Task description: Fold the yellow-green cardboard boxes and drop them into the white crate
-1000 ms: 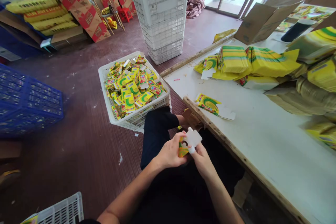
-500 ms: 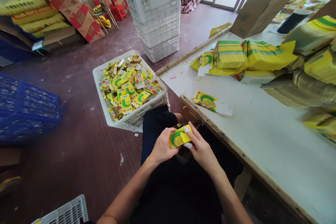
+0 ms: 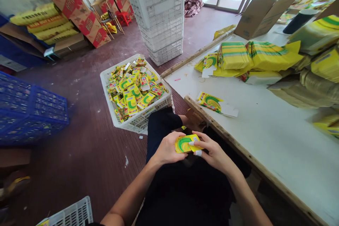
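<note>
A small yellow and green carton [image 3: 183, 144] is held over my lap. My left hand [image 3: 169, 149] grips its left end, thumb below and fingers above. At its right end, my right hand [image 3: 211, 150] has its fingers on the flap, with white coverings on the thumb and a fingertip. A white crate [image 3: 132, 122] full of similar small cartons [image 3: 131, 105] stands on the floor ahead and to the left. On the table to my right lie a few unfolded cartons [image 3: 210, 101], close to the wooden edge.
The white table [image 3: 254, 130] has a raised wooden edge [image 3: 227, 137] and bears bundles of flat cartons [image 3: 234, 54] and an open cardboard box [image 3: 254, 17]. Stacked white crates [image 3: 161, 14] stand ahead. A blue crate [image 3: 31, 109] is at left, another white crate [image 3: 71, 215] at lower left.
My right hand's fingers have shifted on the carton's right-end flap, which now lies flatter against the carton. My left hand keeps its hold. The view has swung slightly left.
</note>
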A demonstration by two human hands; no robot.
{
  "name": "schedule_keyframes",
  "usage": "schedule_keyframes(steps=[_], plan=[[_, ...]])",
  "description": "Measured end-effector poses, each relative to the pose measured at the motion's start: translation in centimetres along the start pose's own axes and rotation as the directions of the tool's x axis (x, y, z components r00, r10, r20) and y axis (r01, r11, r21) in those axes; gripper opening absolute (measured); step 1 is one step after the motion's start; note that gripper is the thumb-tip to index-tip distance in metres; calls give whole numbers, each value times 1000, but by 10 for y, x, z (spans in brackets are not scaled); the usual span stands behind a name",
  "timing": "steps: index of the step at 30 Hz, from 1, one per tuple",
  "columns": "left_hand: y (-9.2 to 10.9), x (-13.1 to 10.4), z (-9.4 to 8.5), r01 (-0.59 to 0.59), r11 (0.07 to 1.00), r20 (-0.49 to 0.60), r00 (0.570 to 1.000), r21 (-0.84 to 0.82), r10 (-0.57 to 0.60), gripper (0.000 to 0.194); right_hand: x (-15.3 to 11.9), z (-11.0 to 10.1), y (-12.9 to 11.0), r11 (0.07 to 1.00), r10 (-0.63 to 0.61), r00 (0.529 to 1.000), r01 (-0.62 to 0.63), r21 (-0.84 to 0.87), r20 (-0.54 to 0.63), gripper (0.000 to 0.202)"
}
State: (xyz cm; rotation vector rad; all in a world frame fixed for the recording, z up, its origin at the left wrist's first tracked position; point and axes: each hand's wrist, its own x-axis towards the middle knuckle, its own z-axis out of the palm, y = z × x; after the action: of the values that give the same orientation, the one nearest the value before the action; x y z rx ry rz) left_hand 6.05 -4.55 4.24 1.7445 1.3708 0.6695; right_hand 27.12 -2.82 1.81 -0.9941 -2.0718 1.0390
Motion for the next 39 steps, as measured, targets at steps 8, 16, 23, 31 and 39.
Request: schedule_keyframes(steps=[8,16,23,31,39], plan=[[3,3,14,62,998,-66,996,-13,-63,52,-3,17,6,1000,21,993,-21,6,-119,25],[-1,10,9,83,997,9,997,11,-83,52,-4,7,19,1000,-11,999,11,-3,-32,22],[0,15,7,48,993,29,998,104,-51,54,-8,19,30,997,-44,992,36,-64,-117,25],[-4,13,6,49,992,117,991,116,-62,55,-8,9,36,987,-140,989,135,-87,-48,24],[-1,9,-1,53,989,158,985,140,-75,55,-9,10,16,991,-79,997,78,-108,-8,21]])
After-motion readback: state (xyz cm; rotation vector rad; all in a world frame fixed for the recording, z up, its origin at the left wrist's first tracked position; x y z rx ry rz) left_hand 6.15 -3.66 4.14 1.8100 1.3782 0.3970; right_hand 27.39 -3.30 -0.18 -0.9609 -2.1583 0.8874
